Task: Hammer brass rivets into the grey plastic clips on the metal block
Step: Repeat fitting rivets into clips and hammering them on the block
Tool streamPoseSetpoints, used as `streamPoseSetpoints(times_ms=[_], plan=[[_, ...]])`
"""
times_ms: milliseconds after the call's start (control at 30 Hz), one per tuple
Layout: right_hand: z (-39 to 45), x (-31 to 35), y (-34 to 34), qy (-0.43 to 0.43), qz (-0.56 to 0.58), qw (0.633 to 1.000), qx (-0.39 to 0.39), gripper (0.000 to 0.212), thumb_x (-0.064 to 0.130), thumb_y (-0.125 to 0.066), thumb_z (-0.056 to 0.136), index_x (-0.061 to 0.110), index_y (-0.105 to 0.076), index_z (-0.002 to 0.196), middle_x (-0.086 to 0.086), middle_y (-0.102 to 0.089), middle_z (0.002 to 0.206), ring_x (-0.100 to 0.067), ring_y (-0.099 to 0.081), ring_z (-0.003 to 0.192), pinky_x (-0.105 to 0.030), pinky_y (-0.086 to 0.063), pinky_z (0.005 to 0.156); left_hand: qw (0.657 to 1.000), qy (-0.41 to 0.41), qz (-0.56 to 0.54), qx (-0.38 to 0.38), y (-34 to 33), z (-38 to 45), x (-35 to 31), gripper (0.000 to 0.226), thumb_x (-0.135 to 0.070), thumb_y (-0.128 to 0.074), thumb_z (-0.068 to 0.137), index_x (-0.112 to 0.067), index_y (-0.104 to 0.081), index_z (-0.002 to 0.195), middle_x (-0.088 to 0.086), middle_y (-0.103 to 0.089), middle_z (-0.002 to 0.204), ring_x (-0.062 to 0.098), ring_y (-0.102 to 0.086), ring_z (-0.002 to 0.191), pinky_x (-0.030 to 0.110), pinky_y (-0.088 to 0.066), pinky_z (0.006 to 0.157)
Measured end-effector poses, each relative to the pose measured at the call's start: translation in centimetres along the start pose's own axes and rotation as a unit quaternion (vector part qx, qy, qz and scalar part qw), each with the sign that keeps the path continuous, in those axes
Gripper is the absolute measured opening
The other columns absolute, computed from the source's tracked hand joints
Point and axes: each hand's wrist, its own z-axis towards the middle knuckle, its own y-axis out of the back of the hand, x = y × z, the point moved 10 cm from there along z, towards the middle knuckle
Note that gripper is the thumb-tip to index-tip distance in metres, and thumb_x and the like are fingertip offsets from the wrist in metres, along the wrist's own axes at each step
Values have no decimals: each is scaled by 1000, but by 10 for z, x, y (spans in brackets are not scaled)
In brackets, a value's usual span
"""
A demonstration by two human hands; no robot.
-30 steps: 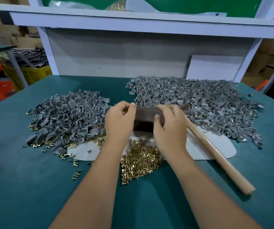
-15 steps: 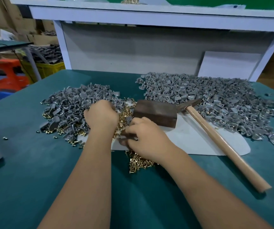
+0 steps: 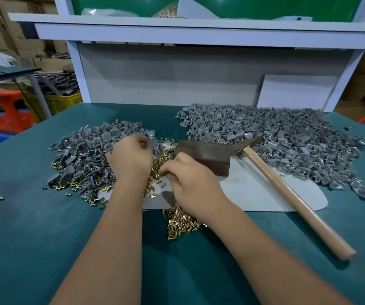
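Left hand (image 3: 131,158) curled at the edge of the left clip pile (image 3: 84,155), grip contents hidden. Right hand (image 3: 190,179) pinching among brass rivets (image 3: 161,159), item too small to tell. Metal block (image 3: 205,156) on grey mat (image 3: 265,194), hammer (image 3: 287,190) just beside it on the desk (image 3: 34,238)
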Motion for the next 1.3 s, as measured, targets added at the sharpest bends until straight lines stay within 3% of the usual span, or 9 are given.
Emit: streamPoseSetpoints(times_ms=[100, 133, 200, 300, 433, 533, 867, 1000, 1300], plan=[[-1, -21, 22, -40, 48, 994, -88, 17, 1, -57, 88, 10, -69, 97, -1, -55, 93, -19, -56, 81, -38, -50, 71, 990, -19, -135, 36, -11, -6, -14, 23, -40, -65, 92, -21, -73, 104, -11, -69, 88, 12, -65, 86, 35, -54, 87], [-1, -29, 29, -56, 59, 990, -111, 17, 1, -60, 87, 10, -70, 96, 1, -54, 94, -13, -54, 82, -29, -49, 73, 986, -31, -160, 46, -16, -9, -22, 22, -39, -67, 91, -21, -73, 102, -15, -68, 85, 7, -64, 84, 30, -54, 81], [-3, -51, 41, -107, 65, 981, -149, 16, 3, -66, 84, 13, -71, 96, 7, -51, 96, -2, -49, 82, -9, -40, 76, 982, -65, -164, 63, -26, -17, -40, 12, -33, -69, 90, -25, -73, 98, -22, -64, 82, -3, -60, 81, 18, -49, 73], [-11, -86, 57, -199, 67, 955, -208, 21, 9, -69, 83, 16, -71, 103, 11, -49, 101, 4, -45, 85, -3, -31, 75, 977, -123, -149, 95, -43, -31, -65, 13, -20, -67, 90, -29, -71, 99, -23, -62, 87, -7, -56, 83, 11, -40, 72], [-20, -111, 71, -241, 74, 934, -254, 23, 8, -66, 88, 14, -71, 109, 9, -47, 104, -7, -51, 95, -1, -34, 77, 969, -162, -133, 128, -59, -44, -78, 20, -14, -63, 91, -32, -70, 96, -14, -66, 97, 9, -59, 97, 31, -50, 89], [-22, -118, 73, -256, 63, 928, -261, 15, 9, -63, 90, 9, -73, 102, 5, -49, 105, -5, -47, 91, 5, -31, 75, 971, -163, -141, 100, -54, -42, -76, 22, -12, -64, 89, -30, -73, 97, -10, -71, 100, 16, -62, 102, 44, -48, 97], [-10, -106, 63, -245, 80, 933, -253, 8, 24, -66, 88, 20, -66, 81, 8, -54, 92, -4, -51, 79, -15, -39, 65, 967, -141, -178, 114, -58, -43, -70, 16, -29, -64, 86, -32, -73, 98, -13, -70, 93, 12, -62, 95, 40, -54, 88], [-3, -119, 62, -289, 128, 907, -277, 9, 20, -61, 91, 23, -64, 83, 6, -64, 91, -8, -56, 83, -29, -47, 74, 963, -122, -205, 127, -61, -40, -68, 11, -25, -68, 86, -30, -75, 93, -13, -71, 93, 11, -63, 97, 40, -53, 90], [-15, -123, 63, -277, 67, 922, -263, 14, 10, -60, 88, 23, -65, 90, 10, -59, 91, -10, -56, 86, -24, -46, 72, 966, -171, -139, 134, -67, -44, -80, 20, -35, -61, 92, -36, -75, 106, -11, -57, 100, 13, -40, 103, 47, -36, 101]])
